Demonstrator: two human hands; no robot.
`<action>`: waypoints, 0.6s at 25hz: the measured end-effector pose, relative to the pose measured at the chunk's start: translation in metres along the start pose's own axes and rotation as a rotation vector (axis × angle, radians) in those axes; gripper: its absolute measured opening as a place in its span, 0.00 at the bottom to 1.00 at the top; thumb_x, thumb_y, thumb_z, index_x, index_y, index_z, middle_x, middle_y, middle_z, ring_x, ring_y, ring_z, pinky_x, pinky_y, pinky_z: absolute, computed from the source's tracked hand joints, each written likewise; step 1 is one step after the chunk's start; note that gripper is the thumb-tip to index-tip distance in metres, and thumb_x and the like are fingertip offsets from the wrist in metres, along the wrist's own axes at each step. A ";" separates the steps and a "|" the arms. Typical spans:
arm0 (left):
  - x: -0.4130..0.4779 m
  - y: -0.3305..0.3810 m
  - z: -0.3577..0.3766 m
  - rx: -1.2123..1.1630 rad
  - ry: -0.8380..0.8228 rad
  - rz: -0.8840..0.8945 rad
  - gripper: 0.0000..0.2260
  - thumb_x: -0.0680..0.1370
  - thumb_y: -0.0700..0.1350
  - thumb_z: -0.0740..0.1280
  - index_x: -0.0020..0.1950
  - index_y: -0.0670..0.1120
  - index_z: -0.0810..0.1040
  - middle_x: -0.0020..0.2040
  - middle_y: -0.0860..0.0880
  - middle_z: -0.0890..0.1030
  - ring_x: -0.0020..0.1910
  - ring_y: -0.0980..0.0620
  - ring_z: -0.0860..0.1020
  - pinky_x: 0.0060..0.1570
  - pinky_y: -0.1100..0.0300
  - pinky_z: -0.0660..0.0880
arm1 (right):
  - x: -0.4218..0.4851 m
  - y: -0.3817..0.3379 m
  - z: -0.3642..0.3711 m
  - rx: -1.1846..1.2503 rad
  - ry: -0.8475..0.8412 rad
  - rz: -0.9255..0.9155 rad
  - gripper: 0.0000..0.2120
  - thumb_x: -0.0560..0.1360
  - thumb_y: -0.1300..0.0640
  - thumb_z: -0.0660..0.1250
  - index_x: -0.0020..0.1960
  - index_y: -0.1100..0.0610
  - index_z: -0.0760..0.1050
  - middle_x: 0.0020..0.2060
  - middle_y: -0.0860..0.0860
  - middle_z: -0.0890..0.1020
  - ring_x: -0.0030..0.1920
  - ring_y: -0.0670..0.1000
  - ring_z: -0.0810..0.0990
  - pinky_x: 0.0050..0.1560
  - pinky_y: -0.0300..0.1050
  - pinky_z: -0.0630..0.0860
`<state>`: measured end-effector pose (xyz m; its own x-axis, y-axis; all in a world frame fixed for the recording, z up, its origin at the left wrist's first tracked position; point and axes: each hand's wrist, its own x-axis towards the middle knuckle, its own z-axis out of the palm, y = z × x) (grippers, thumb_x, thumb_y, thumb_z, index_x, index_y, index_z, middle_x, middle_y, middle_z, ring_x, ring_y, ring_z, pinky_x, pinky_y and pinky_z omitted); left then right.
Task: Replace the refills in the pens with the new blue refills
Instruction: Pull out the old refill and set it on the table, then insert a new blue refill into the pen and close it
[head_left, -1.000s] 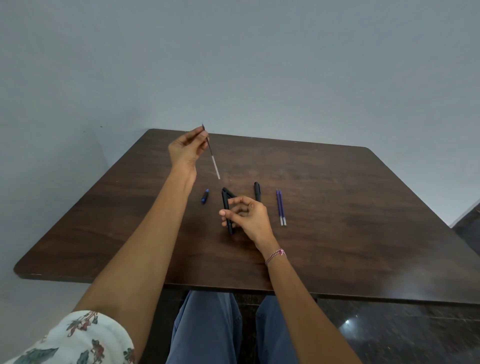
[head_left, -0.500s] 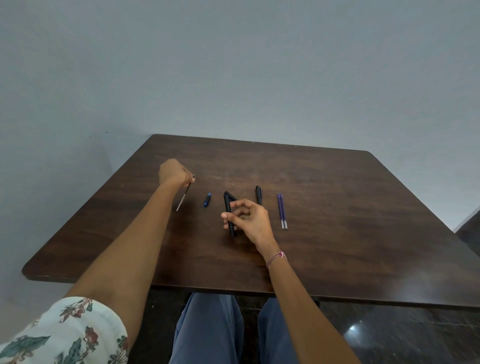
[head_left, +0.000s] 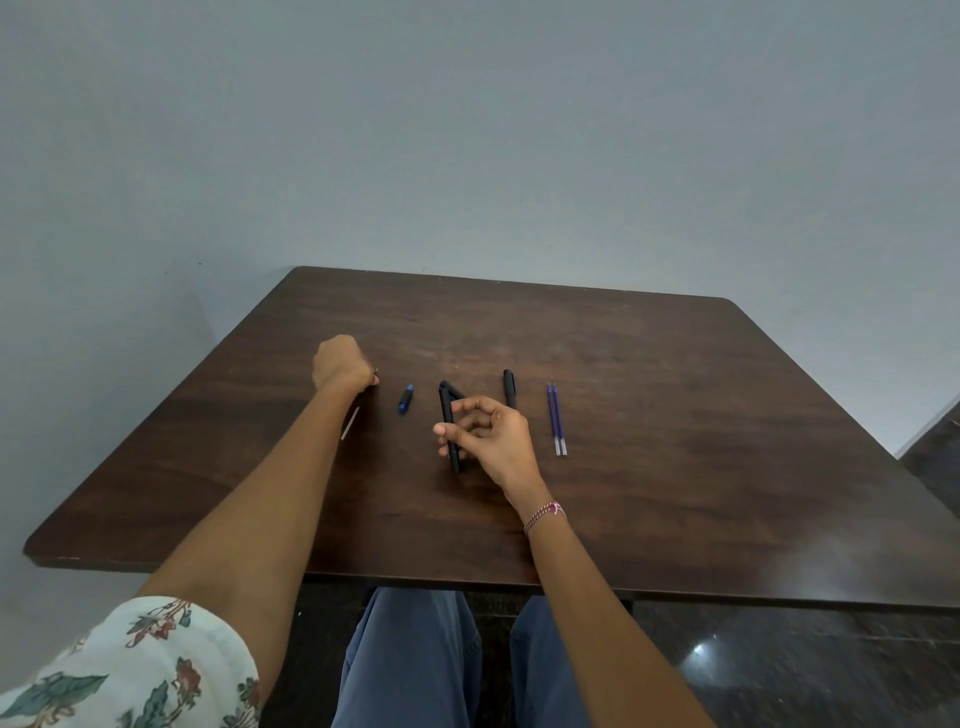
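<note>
My left hand (head_left: 338, 364) is curled round a thin old refill (head_left: 350, 423), low over the left part of the table; the refill's pale end shows beside my forearm. My right hand (head_left: 491, 436) pinches a black pen barrel (head_left: 448, 415) that lies on the wood, and a second black piece (head_left: 457, 392) angles off its far end. A small blue cap piece (head_left: 405, 399) lies between my hands. Another black pen (head_left: 509, 387) lies just beyond my right hand. Two new blue refills (head_left: 556, 418) lie side by side to its right.
The dark wooden table (head_left: 675, 467) stands against a plain grey wall. Its near edge runs above my knees, and dark glossy floor shows at the lower right.
My left hand came down from above the table's far left to the tabletop with the old refill, which now points back toward me. My right hand has barely moved.
</note>
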<state>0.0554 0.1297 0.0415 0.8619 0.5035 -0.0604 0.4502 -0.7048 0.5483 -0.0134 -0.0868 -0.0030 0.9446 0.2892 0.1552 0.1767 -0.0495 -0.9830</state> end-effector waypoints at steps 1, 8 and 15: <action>0.001 0.000 0.001 0.006 0.004 0.003 0.12 0.71 0.41 0.75 0.52 0.39 0.81 0.50 0.40 0.83 0.51 0.44 0.81 0.54 0.50 0.78 | 0.000 0.000 0.000 0.005 0.000 -0.004 0.14 0.68 0.55 0.76 0.51 0.50 0.76 0.38 0.53 0.86 0.38 0.52 0.86 0.38 0.40 0.80; 0.002 -0.001 0.001 -0.032 0.035 0.017 0.11 0.72 0.44 0.73 0.51 0.39 0.81 0.49 0.41 0.82 0.50 0.45 0.80 0.53 0.51 0.78 | 0.000 -0.001 -0.001 0.006 0.001 -0.014 0.14 0.68 0.55 0.76 0.52 0.51 0.76 0.38 0.52 0.86 0.39 0.51 0.86 0.38 0.39 0.80; -0.048 0.022 0.007 -0.844 0.053 0.307 0.08 0.73 0.42 0.71 0.51 0.43 0.82 0.41 0.48 0.83 0.36 0.57 0.82 0.33 0.69 0.77 | -0.001 -0.004 0.000 0.088 0.137 -0.083 0.13 0.67 0.58 0.77 0.48 0.47 0.77 0.38 0.49 0.84 0.38 0.50 0.86 0.37 0.36 0.79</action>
<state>0.0251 0.0863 0.0504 0.8946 0.3907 0.2168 -0.1376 -0.2207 0.9656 -0.0155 -0.0865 0.0010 0.9578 0.1554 0.2419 0.2362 0.0547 -0.9702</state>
